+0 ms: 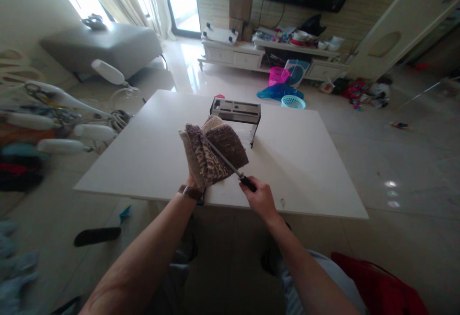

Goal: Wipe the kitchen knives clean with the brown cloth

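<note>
A brown-and-beige patterned cloth (pixel 230 145) is folded over my left hand (pixel 192 180), which grips it from below; most of its fingers are hidden. My right hand (pixel 260 197) is wrapped round the black handle of a honing steel (pixel 223 157). The steel's thin rod points up and to the left, lying against the fold of the cloth. Just beyond the cloth, a knife block (pixel 235 109) with a slotted top and see-through sides stands upright on the white table (pixel 298 161). A dark object (pixel 201 197), partly covered by my left wrist, sits at the near edge.
A small clear item (pixel 282 203) lies near the table's front edge. White lamp arms (pixel 64 99) and cables crowd the left side. Behind the table are a blue basket (pixel 293 102), a pink basket (pixel 278 74) and a low cabinet (pixel 233 56). A red bag (pixel 377 286) is at lower right.
</note>
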Demonstrator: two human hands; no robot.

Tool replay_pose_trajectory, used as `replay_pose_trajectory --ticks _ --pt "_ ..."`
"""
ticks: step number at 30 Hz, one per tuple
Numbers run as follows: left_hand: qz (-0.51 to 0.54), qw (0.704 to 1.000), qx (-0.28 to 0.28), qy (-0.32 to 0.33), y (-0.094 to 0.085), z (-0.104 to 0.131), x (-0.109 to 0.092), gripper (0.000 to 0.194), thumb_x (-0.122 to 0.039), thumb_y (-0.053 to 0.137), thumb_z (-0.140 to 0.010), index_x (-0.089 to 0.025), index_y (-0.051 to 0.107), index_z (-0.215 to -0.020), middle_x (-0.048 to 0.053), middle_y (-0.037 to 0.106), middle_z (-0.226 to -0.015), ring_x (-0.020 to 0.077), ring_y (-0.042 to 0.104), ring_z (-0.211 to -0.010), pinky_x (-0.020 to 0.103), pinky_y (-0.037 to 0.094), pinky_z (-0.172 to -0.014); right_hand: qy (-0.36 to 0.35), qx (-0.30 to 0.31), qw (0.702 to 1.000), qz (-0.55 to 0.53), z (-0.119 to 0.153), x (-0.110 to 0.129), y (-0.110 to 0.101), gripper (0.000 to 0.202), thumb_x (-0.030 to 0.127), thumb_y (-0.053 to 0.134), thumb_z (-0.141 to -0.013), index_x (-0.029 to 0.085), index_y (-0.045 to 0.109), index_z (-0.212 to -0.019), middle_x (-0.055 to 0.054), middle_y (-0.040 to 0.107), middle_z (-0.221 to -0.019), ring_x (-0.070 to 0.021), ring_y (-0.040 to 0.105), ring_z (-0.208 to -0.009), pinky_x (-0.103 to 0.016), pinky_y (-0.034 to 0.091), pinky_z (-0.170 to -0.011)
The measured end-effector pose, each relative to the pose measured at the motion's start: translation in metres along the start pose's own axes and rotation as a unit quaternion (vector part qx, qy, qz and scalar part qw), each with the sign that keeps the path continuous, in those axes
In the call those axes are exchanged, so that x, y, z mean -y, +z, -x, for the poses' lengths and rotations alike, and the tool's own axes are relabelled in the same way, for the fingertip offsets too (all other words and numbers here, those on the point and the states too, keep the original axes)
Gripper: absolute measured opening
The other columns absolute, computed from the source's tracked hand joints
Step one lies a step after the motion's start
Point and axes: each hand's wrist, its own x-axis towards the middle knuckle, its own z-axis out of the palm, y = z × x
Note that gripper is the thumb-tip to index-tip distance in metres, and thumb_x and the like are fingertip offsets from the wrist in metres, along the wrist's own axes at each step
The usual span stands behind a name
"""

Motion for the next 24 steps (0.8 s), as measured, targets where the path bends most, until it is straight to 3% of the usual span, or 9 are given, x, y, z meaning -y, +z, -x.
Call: replay_pose_trajectory --ticks 2,4,9,15,24 --pt "0.024 0.997 0.057 -0.042 -0.004 -0.004 0.002 0.091 -0.091 0.037 -0.088 -0.023 0.065 -0.141 0.012 0.068 -0.142 0.0399 0.05 -0.146 0.057 0.045 -0.118 -0.003 0.015 1.0 0.001 0.0 -0.001 0.0 0.025 0.041 0.064 -0.092 0.021 0.074 -0.082 -0.003 0.069 -0.07 -0.0179 0.059 -0.065 -0.027 0.037 -0.062" --pt "0.041 0.995 0.069 -0.062 -0.01 -0.01 0.006 0.085 -0.087 0.039 -0.091 -0.022 0.068 -0.137 0.011 0.07 -0.139 0.0396 0.052 -0.144 0.059 0.046 -0.117 -0.001 0.026 1.0 0.0 0.001 -0.001 0.0 0.025 0.041 0.064 -0.093 0.02 0.074 -0.083 -0.003 0.069 -0.07 -0.0174 0.059 -0.065 -0.027 0.036 -0.062" --pt "0.045 0.998 -0.002 -0.042 -0.021 -0.023 0.016 0.064 -0.071 0.041 -0.101 -0.022 0.072 -0.13 0.007 0.073 -0.132 0.0316 0.054 -0.143 0.049 0.046 -0.12 0.006 0.035 0.999 0.004 0.002 0.004 0.0 0.025 0.041 0.065 -0.093 0.02 0.075 -0.085 -0.003 0.07 -0.07 -0.0171 0.06 -0.065 -0.027 0.036 -0.062" --pt "0.036 0.996 -0.006 0.077 -0.011 -0.024 0.009 0.055 -0.067 0.051 -0.1 -0.03 0.07 -0.135 0.0 0.076 -0.126 0.0305 0.055 -0.143 0.043 0.05 -0.116 -0.009 0.026 1.0 0.005 0.001 0.002 -0.001 0.023 0.04 0.066 -0.093 0.021 0.076 -0.085 -0.003 0.072 -0.072 -0.0177 0.063 -0.066 -0.026 0.037 -0.062" --pt "0.041 0.997 -0.041 0.059 -0.012 -0.02 -0.007 0.07 -0.075 0.038 -0.099 -0.019 0.073 -0.122 0.008 0.079 -0.115 0.0347 0.061 -0.134 0.052 0.056 -0.106 -0.017 0.035 0.999 0.021 0.001 0.003 -0.002 0.02 0.037 0.067 -0.093 0.022 0.079 -0.089 -0.005 0.078 -0.079 -0.0209 0.07 -0.072 -0.028 0.042 -0.066"
